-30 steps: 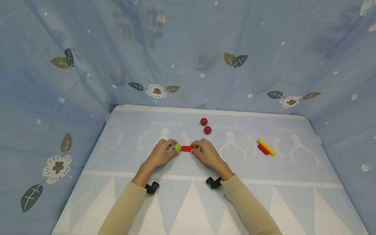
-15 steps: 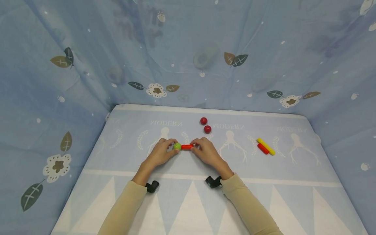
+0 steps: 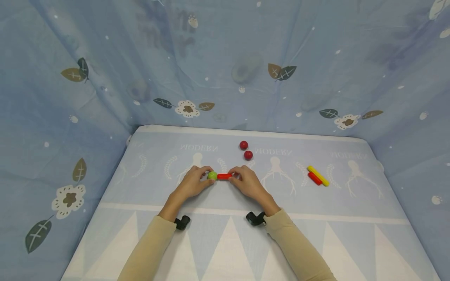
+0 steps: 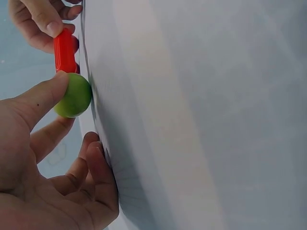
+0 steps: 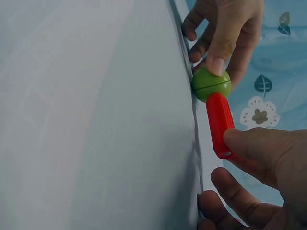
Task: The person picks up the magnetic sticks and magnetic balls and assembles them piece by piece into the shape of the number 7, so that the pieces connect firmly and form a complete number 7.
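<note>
A small green ball is pinched between the thumb and forefinger of my left hand, low over the table. My right hand pinches the outer end of a short red rod. The rod's other end meets the ball, so the two lie in one line between my hands. In the left wrist view, the green ball sits under the thumb, with the ribbed red rod beyond it. The right wrist view shows a seam round the green ball and the red rod against it.
Two dark red balls lie just beyond my hands. Off to the right, a yellow rod rests beside a shorter red rod. The pale patterned table ends at a blue curtain behind and at both sides.
</note>
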`<act>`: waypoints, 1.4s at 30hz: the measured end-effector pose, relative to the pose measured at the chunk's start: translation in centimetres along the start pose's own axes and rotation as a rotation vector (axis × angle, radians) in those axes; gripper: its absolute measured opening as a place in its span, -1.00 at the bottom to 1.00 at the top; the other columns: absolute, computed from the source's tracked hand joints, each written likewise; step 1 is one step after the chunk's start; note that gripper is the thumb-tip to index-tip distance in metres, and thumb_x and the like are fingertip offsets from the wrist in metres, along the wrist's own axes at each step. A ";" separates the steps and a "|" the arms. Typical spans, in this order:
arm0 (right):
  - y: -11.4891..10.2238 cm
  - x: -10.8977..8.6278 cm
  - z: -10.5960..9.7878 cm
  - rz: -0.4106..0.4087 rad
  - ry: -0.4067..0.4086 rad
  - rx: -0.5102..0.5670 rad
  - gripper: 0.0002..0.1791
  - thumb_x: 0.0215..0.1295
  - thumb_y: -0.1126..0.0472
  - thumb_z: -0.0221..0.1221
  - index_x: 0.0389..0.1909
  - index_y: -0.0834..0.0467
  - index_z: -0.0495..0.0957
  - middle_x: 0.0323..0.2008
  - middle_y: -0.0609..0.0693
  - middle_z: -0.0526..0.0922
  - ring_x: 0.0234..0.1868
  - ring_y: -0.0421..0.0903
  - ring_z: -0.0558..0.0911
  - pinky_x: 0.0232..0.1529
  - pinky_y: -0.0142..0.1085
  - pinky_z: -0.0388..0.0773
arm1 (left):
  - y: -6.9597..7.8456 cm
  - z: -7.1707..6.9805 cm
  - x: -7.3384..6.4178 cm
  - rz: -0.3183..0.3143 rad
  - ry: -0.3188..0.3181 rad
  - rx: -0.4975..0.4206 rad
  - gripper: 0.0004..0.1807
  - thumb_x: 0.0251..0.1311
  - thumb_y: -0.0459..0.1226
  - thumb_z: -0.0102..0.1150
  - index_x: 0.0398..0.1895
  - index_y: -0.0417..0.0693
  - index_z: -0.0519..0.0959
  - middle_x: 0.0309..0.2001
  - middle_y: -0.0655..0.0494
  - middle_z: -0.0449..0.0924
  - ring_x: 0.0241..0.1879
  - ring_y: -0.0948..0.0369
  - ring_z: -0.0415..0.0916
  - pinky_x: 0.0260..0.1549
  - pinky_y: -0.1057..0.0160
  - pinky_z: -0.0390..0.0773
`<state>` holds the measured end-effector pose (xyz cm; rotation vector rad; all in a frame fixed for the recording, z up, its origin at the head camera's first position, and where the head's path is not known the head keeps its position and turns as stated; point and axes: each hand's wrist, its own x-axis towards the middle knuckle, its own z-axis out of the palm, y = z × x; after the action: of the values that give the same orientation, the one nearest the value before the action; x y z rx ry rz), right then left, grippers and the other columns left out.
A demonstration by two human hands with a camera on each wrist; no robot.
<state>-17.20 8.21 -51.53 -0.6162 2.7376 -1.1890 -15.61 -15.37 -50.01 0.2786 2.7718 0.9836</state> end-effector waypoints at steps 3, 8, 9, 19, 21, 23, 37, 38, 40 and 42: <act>0.0 0.0 0.0 0.003 -0.002 0.004 -0.81 0.30 0.22 0.34 -0.08 0.09 0.69 -0.34 -0.06 0.52 -0.39 -0.12 0.44 -0.36 -0.27 0.40 | -0.2 0.0 0.0 -0.002 -0.004 -0.007 -0.64 0.28 -0.08 0.34 0.11 0.11 0.60 -0.08 -0.04 0.49 -0.09 0.05 0.46 -0.20 0.02 0.50; 0.0 -0.1 -0.1 0.006 -0.008 -0.005 -0.80 0.31 0.22 0.33 -0.06 0.10 0.68 -0.33 -0.06 0.52 -0.38 -0.12 0.44 -0.36 -0.28 0.40 | -0.2 0.0 0.1 -0.001 -0.008 -0.015 -0.64 0.28 -0.07 0.34 0.11 0.11 0.61 -0.08 -0.03 0.49 -0.09 0.05 0.46 -0.20 0.03 0.50; 0.0 -0.1 -0.1 0.009 -0.009 -0.003 -0.79 0.32 0.22 0.33 -0.05 0.10 0.68 -0.33 -0.06 0.52 -0.38 -0.12 0.44 -0.36 -0.28 0.40 | -0.2 0.0 0.1 0.001 -0.008 -0.015 -0.63 0.28 -0.07 0.34 0.11 0.11 0.61 -0.09 -0.03 0.49 -0.09 0.05 0.45 -0.20 0.03 0.49; 1.1 -0.2 -1.0 0.013 0.090 0.070 -0.80 0.31 0.23 0.33 -0.06 0.11 0.69 -0.29 -0.06 0.58 -0.35 -0.12 0.49 -0.32 -0.24 0.47 | -0.2 0.1 0.0 -0.006 -0.003 -0.023 -0.63 0.28 -0.08 0.34 0.11 0.11 0.60 -0.08 -0.02 0.49 -0.09 0.06 0.44 -0.17 0.04 0.48; 1.6 -0.2 -1.2 0.015 0.134 0.097 -0.82 0.32 0.24 0.33 -0.08 0.11 0.69 -0.29 -0.05 0.58 -0.33 -0.11 0.51 -0.28 -0.23 0.50 | -0.3 0.1 0.0 -0.004 -0.004 -0.027 -0.63 0.28 -0.08 0.34 0.12 0.11 0.60 -0.08 -0.02 0.48 -0.08 0.06 0.43 -0.16 0.04 0.47; 2.0 -0.1 -1.6 0.028 0.185 0.128 -0.82 0.32 0.25 0.32 -0.08 0.11 0.69 -0.29 -0.04 0.59 -0.30 -0.10 0.54 -0.23 -0.23 0.52 | -0.4 0.0 0.0 -0.001 -0.004 -0.033 -0.63 0.28 -0.07 0.34 0.12 0.12 0.60 -0.07 -0.02 0.48 -0.07 0.06 0.43 -0.16 0.04 0.47; 4.6 2.5 -4.2 0.217 0.387 0.278 -0.70 0.35 0.15 0.30 0.06 0.13 0.64 -0.14 0.14 0.60 -0.11 0.07 0.57 -0.05 -0.08 0.49 | -0.3 0.0 0.0 0.002 -0.006 -0.042 -0.62 0.29 -0.07 0.33 0.14 0.11 0.59 -0.05 -0.04 0.49 -0.06 0.05 0.43 -0.15 0.04 0.47; 4.8 2.7 -4.2 0.222 0.382 0.279 -0.68 0.34 0.16 0.30 0.07 0.14 0.63 -0.12 0.15 0.59 -0.09 0.09 0.57 -0.03 -0.07 0.49 | -0.3 0.0 0.0 0.005 -0.006 -0.042 -0.62 0.28 -0.08 0.34 0.14 0.10 0.59 -0.05 -0.04 0.49 -0.06 0.05 0.43 -0.16 0.03 0.47; 5.1 3.0 -4.2 0.241 0.368 0.282 -0.66 0.34 0.17 0.30 0.10 0.14 0.62 -0.10 0.17 0.58 -0.07 0.10 0.57 -0.03 -0.06 0.49 | -0.3 -0.1 0.0 0.005 -0.007 -0.046 -0.61 0.28 -0.08 0.34 0.14 0.10 0.59 -0.05 -0.05 0.49 -0.07 0.04 0.43 -0.16 0.03 0.47; 5.3 3.3 -4.2 0.259 0.345 0.285 -0.63 0.33 0.17 0.31 0.13 0.15 0.61 -0.08 0.18 0.58 -0.05 0.11 0.57 -0.04 -0.05 0.50 | -0.3 -0.1 0.0 0.005 -0.007 -0.046 -0.61 0.28 -0.07 0.34 0.14 0.10 0.60 -0.05 -0.04 0.49 -0.07 0.04 0.43 -0.16 0.03 0.47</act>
<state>-22.91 13.01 -52.24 -0.0232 2.7101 -1.7021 -15.65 -15.64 -50.13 0.2812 2.7391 1.0442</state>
